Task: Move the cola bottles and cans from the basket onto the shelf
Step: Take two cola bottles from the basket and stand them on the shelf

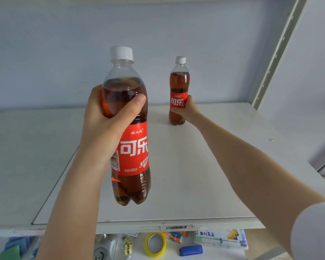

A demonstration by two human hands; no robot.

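Left hand (pixel 105 126) wrapped tight around the upper body of a near cola bottle (pixel 129 128), held upright in the air above the front part of the shelf (pixel 204 175). Clear ribbed plastic, dark brown liquid, white screw cap, glossy red label, lobed base. Right hand (pixel 188 109) reaching far in, fingers clamped round the red label of a far cola bottle (pixel 179 92), same build, standing upright with its base on the shelf toward the back edge, right of centre. Shelf board flat, matte white, faintly scuffed. Pale wall behind; slotted metal upright (pixel 278 51) at the back right corner. Broad bare board left of both bottles and along the front edge. Barcode sticker (pixel 176 227) on the front lip. Below it, a yellow tape roll (pixel 155 244) and a blue block (pixel 191 250).
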